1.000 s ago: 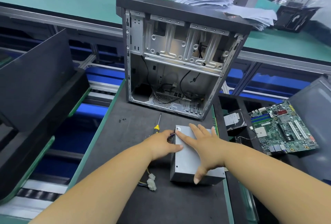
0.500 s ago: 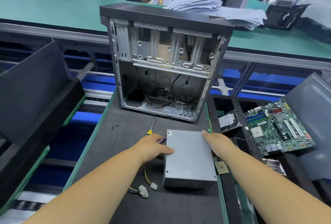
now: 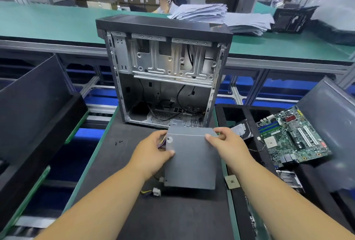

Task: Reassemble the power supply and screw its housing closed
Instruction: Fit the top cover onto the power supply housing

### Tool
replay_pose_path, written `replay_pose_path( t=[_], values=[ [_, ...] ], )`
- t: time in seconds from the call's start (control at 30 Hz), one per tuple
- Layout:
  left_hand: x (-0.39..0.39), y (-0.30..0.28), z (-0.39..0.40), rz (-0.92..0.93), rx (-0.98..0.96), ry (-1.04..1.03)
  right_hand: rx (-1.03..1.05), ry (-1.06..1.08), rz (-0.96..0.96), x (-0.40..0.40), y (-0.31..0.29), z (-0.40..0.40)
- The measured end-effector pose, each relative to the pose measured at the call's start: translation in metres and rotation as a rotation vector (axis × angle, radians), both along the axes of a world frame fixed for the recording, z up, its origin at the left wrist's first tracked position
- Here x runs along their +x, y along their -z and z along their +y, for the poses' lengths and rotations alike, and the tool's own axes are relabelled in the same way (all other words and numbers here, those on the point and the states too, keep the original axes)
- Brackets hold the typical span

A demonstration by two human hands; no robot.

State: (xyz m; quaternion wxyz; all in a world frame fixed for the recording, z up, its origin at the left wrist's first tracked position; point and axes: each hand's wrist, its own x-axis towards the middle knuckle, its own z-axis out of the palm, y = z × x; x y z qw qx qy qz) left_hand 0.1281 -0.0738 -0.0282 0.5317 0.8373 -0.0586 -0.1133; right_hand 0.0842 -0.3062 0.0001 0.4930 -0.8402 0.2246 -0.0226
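Note:
The grey metal power supply is held above the black mat, its far end tipped up toward the open computer case. My left hand grips its left side, thumb on the top face, beside the bundle of coloured wires. My right hand grips the far right corner, thumb on top. White cable plugs trail on the mat below the unit. The screwdriver is hidden behind my hands.
Small black screws lie on the mat to the left. A motherboard and a hard drive sit in a black tray at right, with a CPU chip near its edge. A paper stack lies on the far green bench.
My right hand slid from lying flat on the unit's top to gripping its far right corner. Both hands have lifted the power supply off the mat and toward the case.

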Motion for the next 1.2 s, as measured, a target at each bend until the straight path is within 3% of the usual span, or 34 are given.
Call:
replay_pose_path(
  t=[0.13, 0.4, 0.47, 0.63, 0.77, 0.93, 1.2],
  values=[
    [-0.006, -0.008, 0.006, -0.041, 0.065, -0.020, 0.027, -0.082, -0.078, -0.007, -0.004, 0.006],
    [-0.015, -0.012, 0.021, -0.089, 0.328, 0.155, -0.066, 0.022, 0.057, -0.010, 0.016, 0.011],
    [-0.015, -0.015, 0.022, -0.058, 0.333, 0.201, -0.005, 0.031, 0.079, -0.009, 0.019, 0.011],
    [-0.011, -0.028, 0.012, 0.151, 0.139, 0.132, 0.208, 0.005, 0.131, -0.008, 0.013, 0.006],
    [-0.001, -0.026, 0.005, 0.204, 0.068, 0.048, 0.373, 0.008, 0.130, -0.004, 0.010, 0.008],
    [0.013, -0.017, 0.002, 0.245, -0.162, 0.037, 0.372, 0.016, 0.150, -0.003, 0.004, 0.010],
    [0.017, -0.012, -0.003, 0.225, -0.228, 0.010, 0.396, 0.038, 0.139, -0.003, 0.004, 0.011]
  ],
)
